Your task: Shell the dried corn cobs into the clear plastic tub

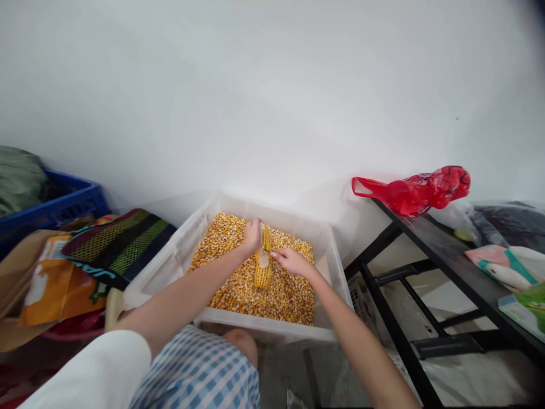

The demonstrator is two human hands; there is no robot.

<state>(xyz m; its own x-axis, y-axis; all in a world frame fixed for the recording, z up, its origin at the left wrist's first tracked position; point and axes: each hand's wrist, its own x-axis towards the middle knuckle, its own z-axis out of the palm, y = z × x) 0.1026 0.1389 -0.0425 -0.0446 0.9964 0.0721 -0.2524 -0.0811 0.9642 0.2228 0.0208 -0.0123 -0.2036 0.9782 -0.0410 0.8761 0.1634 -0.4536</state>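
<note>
A partly stripped corn cob (263, 276) is held over a clear plastic bin (183, 242) filled with loose corn kernels (230, 295). Yellow kernels still cover its lower end and right side, while a pale bare strip runs along its middle. My left hand (252, 234) grips the cob's upper end with closed fingers. From the right, my right hand (292, 261) touches the cob's side, its fingers pinched together. What they pinch, possibly something small and thin, is too small to make out.
On the right stands a black metal-framed rack (451, 264) with a red plastic bag (419, 190) on its corner. To the left are a blue crate (76, 199), a green-and-black mesh bag (123, 244) and an orange packet (59, 289). A white wall (272, 102) rises behind the bin.
</note>
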